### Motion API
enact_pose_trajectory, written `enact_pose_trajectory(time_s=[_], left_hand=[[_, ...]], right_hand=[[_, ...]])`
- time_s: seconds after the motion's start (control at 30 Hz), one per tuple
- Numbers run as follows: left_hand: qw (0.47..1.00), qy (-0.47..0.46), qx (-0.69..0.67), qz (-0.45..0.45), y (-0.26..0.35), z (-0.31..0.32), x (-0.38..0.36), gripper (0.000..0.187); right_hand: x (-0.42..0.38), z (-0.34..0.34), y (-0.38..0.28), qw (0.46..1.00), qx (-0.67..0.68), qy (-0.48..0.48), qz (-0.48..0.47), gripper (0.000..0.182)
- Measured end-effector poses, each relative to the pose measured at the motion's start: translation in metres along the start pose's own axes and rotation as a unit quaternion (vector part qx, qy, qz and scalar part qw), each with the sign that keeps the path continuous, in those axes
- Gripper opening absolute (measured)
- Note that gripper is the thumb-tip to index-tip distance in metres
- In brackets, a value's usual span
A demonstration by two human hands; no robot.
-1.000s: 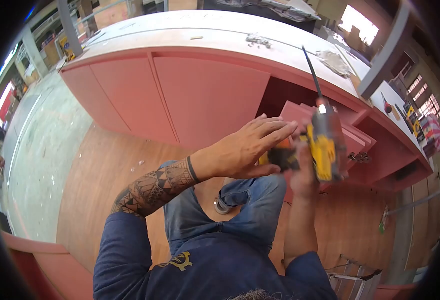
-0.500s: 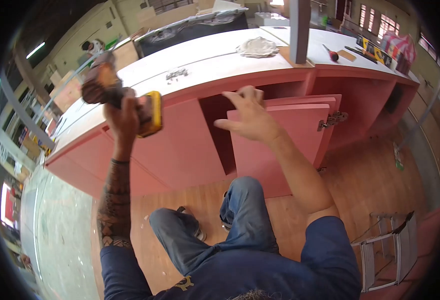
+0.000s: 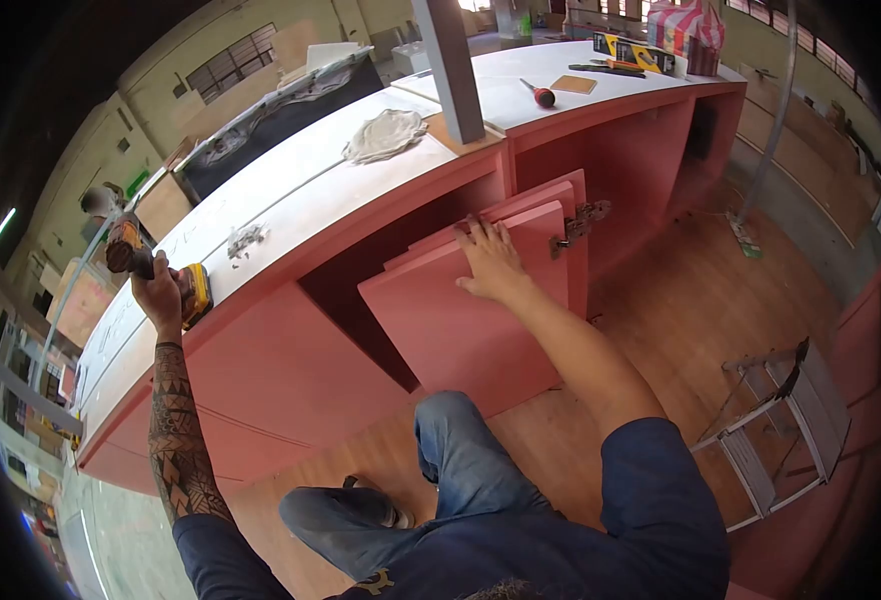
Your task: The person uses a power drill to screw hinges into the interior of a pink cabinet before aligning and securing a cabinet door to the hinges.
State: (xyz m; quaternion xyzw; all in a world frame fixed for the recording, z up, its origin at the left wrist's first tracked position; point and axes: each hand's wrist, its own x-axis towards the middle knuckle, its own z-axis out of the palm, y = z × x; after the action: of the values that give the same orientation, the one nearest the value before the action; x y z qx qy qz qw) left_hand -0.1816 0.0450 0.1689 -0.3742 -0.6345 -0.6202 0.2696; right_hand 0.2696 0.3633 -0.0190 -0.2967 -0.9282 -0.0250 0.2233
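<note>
A cordless drill (image 3: 130, 252) with a yellow-and-black battery is gripped in my left hand (image 3: 162, 305), held over the front edge of the white countertop (image 3: 300, 185). My right hand (image 3: 493, 262) lies with fingers apart across the upper edge of a pink door panel (image 3: 460, 310). Another pink panel stands just behind it, and both lean against the open front of the pink cabinet (image 3: 260, 370). Metal hinges (image 3: 580, 222) show at the panels' right side. A small pile of metal hardware (image 3: 245, 240) sits on the countertop, right of the drill.
On the countertop are a crumpled cloth (image 3: 385, 136), a screwdriver with a red handle (image 3: 542, 96) and a striped bag (image 3: 688, 35). A grey post (image 3: 450, 75) rises from it. A folding step ladder (image 3: 775, 435) stands at right. Another person is in the far left background.
My view has turned to the right. My right hand has come down from the air onto the pink panel's top. The drill stays in my left hand, now over the countertop's edge.
</note>
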Motion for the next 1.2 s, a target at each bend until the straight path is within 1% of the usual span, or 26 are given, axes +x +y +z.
enact_pose_trajectory(time_s=[0.07, 0.1, 0.13, 0.17, 0.23, 0.3, 0.33, 0.4, 0.43, 0.5, 0.53, 0.6, 0.7, 0.83, 0.9, 0.93, 1.0, 1.03, 1.1, 1.13, 1.17, 1.2], left_hand=[[0.999, 0.016, -0.011, -0.033, 0.0, 0.007, 0.004, 0.019], [0.999, 0.013, -0.015, -0.032, 0.001, 0.01, 0.006, 0.019], [0.999, 0.004, -0.018, -0.05, 0.001, 0.01, 0.007, 0.019], [0.997, -0.004, -0.019, -0.069, 0.001, 0.011, 0.008, 0.019], [0.997, -0.003, -0.023, -0.074, -0.002, 0.012, 0.008, 0.019], [0.996, -0.013, -0.038, -0.081, -0.005, 0.01, 0.009, 0.022], [0.996, -0.014, -0.034, -0.079, -0.006, 0.008, 0.01, 0.022], [0.997, -0.045, 0.005, -0.061, -0.009, 0.005, 0.01, 0.031], [0.997, -0.045, 0.009, -0.062, -0.01, 0.003, 0.009, 0.031], [0.995, -0.065, 0.046, -0.059, -0.014, 0.0, 0.004, 0.041], [0.995, -0.073, 0.044, -0.053, -0.016, -0.001, 0.001, 0.047], [0.995, -0.073, 0.047, -0.055, -0.019, -0.002, -0.002, 0.048], [0.995, -0.077, 0.042, -0.053, -0.022, -0.002, -0.003, 0.048], [0.996, -0.076, 0.024, -0.049, -0.028, 0.0, -0.001, 0.048], [0.993, -0.083, 0.07, -0.034, -0.034, -0.004, 0.002, 0.05], [0.995, -0.076, 0.068, -0.018, -0.033, -0.003, 0.001, 0.052], [0.995, -0.069, 0.076, -0.018, -0.028, -0.001, -0.001, 0.054], [0.995, -0.064, 0.077, -0.019, -0.023, 0.0, -0.003, 0.054], [0.993, -0.071, 0.09, -0.024, -0.014, 0.0, -0.005, 0.055], [0.995, -0.07, 0.066, -0.026, -0.011, 0.0, -0.007, 0.055], [0.995, -0.072, 0.049, -0.044, -0.022, 0.001, -0.003, 0.056], [0.996, -0.063, 0.061, -0.032, -0.024, 0.0, -0.004, 0.056]], right_hand=[[0.0, -0.006, -0.008, 1.0, -0.002, -0.01, 0.02, 0.107], [0.0, -0.01, -0.012, 0.999, -0.004, -0.021, 0.036, 0.107], [-0.001, -0.012, -0.016, 0.999, -0.006, -0.02, 0.039, 0.107], [-0.002, -0.013, -0.021, 0.999, -0.007, -0.012, 0.045, 0.106], [-0.002, -0.012, -0.022, 0.999, -0.006, -0.003, 0.05, 0.105], [0.0, -0.011, -0.025, 0.998, 0.01, 0.026, 0.063, 0.098], [0.0, -0.01, -0.026, 0.998, 0.015, 0.026, 0.063, 0.098], [0.002, -0.012, -0.026, 0.997, 0.018, 0.021, 0.078, 0.088], [0.002, -0.014, -0.027, 0.997, 0.021, 0.019, 0.076, 0.088], [0.004, -0.016, -0.028, 0.995, 0.027, 0.043, 0.09, 0.079], [0.006, -0.017, -0.029, 0.995, 0.03, 0.041, 0.088, 0.079], [0.007, -0.019, -0.03, 0.99, 0.05, 0.062, 0.116, 0.073], [-0.003, -0.02, -0.035, 0.988, 0.037, 0.086, 0.119, 0.069], [-0.028, -0.027, -0.042, 0.987, 0.056, 0.096, 0.113, 0.068], [-0.04, -0.025, -0.047, 0.981, 0.036, 0.137, 0.134, 0.069], [-0.046, -0.027, -0.049, 0.982, 0.036, 0.134, 0.125, 0.069], [-0.058, -0.033, -0.053, 0.978, 0.036, 0.153, 0.14, 0.068], [-0.064, -0.034, -0.055, 0.98, 0.034, 0.149, 0.13, 0.068], [-0.075, -0.035, -0.056, 0.974, 0.019, 0.182, 0.137, 0.066], [-0.08, -0.035, -0.055, 0.972, 0.017, 0.188, 0.137, 0.062], [-0.085, -0.037, -0.055, 0.974, 0.015, 0.185, 0.128, 0.062], [-0.089, -0.039, -0.055, 0.974, 0.021, 0.182, 0.135, 0.061]])
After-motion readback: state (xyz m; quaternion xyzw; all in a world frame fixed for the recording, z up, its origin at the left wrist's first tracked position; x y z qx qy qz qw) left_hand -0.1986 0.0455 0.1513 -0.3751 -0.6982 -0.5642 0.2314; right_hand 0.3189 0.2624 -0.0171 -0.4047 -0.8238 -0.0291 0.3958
